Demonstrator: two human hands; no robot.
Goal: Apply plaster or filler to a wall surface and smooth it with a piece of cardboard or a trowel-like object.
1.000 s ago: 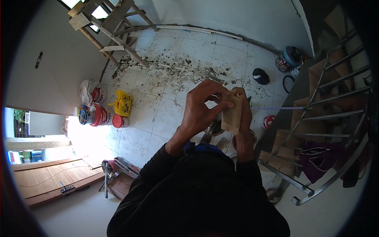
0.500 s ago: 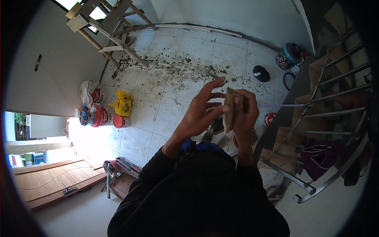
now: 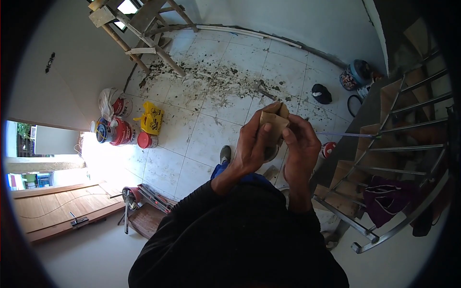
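White tiles (image 3: 210, 137) carry debris (image 3: 218, 79) and a yellow bag (image 3: 153, 118) with dark lettering. Left hand (image 3: 250, 146) and right hand (image 3: 302, 150), fingers part-curled, pinch brown paper (image 3: 277, 121) between them; its long axis points roughly forward, far end creased.

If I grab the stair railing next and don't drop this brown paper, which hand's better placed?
Right, I'd say. The right hand is nearer the railing; the left hand is farther off and grips the brown paper, so it could probably hold that alone.
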